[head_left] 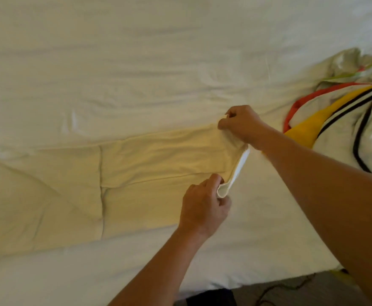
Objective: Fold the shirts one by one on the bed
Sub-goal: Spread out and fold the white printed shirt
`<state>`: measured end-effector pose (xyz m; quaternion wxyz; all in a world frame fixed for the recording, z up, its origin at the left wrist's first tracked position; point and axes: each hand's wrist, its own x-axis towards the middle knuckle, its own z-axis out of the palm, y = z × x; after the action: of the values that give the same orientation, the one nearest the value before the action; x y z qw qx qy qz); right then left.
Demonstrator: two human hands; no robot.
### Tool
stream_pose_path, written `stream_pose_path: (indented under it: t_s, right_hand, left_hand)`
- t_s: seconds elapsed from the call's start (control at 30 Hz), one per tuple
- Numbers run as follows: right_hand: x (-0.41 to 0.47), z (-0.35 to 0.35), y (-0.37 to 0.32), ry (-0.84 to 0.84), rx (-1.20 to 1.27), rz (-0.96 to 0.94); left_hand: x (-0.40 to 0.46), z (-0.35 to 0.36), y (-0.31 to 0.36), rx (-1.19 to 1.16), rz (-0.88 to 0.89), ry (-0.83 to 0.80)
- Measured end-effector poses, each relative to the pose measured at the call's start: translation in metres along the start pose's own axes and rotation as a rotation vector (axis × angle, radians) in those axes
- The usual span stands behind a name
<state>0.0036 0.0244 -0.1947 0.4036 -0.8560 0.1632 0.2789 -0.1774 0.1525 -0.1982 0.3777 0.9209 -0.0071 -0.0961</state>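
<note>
While I watch through the head camera, the only view I have, a pale cream shirt (158,168) lies stretched across the bed (136,62), already folded lengthwise into a long band with its sides turned in. Both hands work its right end. My left hand (202,208) pinches the near corner of that end between thumb and curled fingers, lifting the edge so the white inner layer shows. My right hand (240,127) grips the far corner the same way, fingers closed on the cloth. Between them the end stands raised off the bed, and the rest of the shirt lies flat, running off to the left.

To the right, just past my right forearm, a pile of unfolded shirts (346,111) waits, white with red, yellow and dark trim.

I judge the next move to be carrying this end over toward the left. The risks: the two corners travelling unevenly, which would skew the fold; the tucked sides slipping open as the cloth lifts; or my right arm dragging against the pile. The soft, rumpled bedding may also bunch beneath the shirt.
</note>
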Motion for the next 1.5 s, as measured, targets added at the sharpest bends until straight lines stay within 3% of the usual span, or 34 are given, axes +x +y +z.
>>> stream_pose_path:
  t_s: [0.2, 0.4, 0.6, 0.9, 1.2, 1.27, 1.37, 1.43, 1.5]
  right_hand:
    - [-0.028, 0.072, -0.080, -0.074, 0.013, -0.085]
    - [-0.047, 0.194, -0.158, -0.130, -0.051, -0.128]
    - [-0.065, 0.321, -0.225, -0.142, -0.156, -0.168]
    - [-0.081, 0.448, -0.289, -0.057, -0.346, -0.165]
    - [-0.081, 0.489, -0.302, -0.131, -0.404, -0.148]
    - [-0.079, 0.484, -0.299, -0.244, -0.282, -0.156]
    - [-0.080, 0.464, -0.289, -0.376, 0.159, -0.052]
    - [-0.078, 0.446, -0.271, -0.244, 0.315, -0.079]
    - [-0.075, 0.426, -0.248, -0.026, 0.187, -0.143]
  left_hand:
    - [-0.048, -0.074, -0.061, -0.218, -0.195, 0.134]
    - [-0.101, -0.156, -0.142, -0.341, -0.354, 0.307]
    - [-0.145, -0.231, -0.230, -0.389, -0.517, 0.362]
    - [-0.182, -0.292, -0.321, -0.433, -0.684, 0.433]
    - [-0.191, -0.305, -0.372, -0.195, -0.762, 0.383]
    - [-0.192, -0.303, -0.376, -0.186, -0.779, 0.343]
    - [-0.189, -0.302, -0.373, -0.102, -0.836, 0.352]
    - [-0.179, -0.301, -0.366, 0.086, -0.799, 0.445]
    - [-0.159, -0.300, -0.358, 0.190, -0.684, 0.516]
